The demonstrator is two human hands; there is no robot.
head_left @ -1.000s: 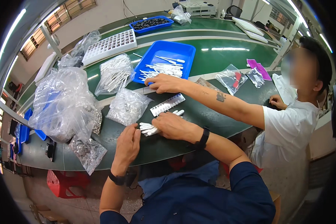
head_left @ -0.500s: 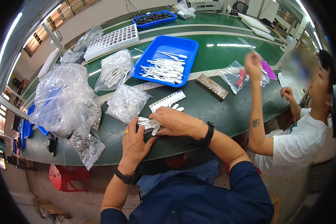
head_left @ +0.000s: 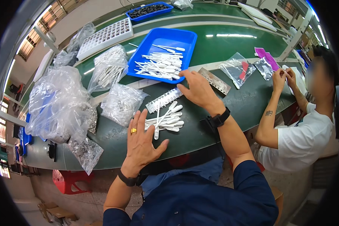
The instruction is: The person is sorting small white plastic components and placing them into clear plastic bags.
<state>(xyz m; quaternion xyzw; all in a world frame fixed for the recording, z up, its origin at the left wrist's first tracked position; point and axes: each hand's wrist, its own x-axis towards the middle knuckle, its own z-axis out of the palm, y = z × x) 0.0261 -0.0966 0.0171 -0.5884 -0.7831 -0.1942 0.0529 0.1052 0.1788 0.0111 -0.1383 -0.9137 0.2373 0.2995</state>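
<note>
**On the near surface: pile at the left hand, right hand out by the tray**

Near the middle of the dark green surface (head_left: pixel 199 133), I have the pile (head_left: pixel 171 121) of white sticks lying loose, most of them side by side, one set across the rest with its broad end toward the near edge. The left hand (head_left: pixel 142 147), a yellow ring (head_left: pixel 133 130) on one finger, is at the pile's left side. Its grip is wide, the thumb well apart from the fingers; from here I cannot tell whether the index finger presses on the sticks.

I see the right hand (head_left: pixel 199 90) farther out, palm down, by the near right corner of the blue tray (head_left: pixel 162 37), which holds more white sticks. Its grip is wide too, a gap between thumb and index finger; whether a fingertip touches the tray I cannot tell.

Between the pile and the tray lies a pale toothed strip (head_left: pixel 162 101). A holed metal block (head_left: pixel 216 82) lies just beyond the right hand. To the left I make out a bag of small bits (head_left: pixel 121 105) and, behind it, a bag of sticks (head_left: pixel 109 69). At the right, a co-worker (head_left: pixel 303 132) holds both hands together.
</note>
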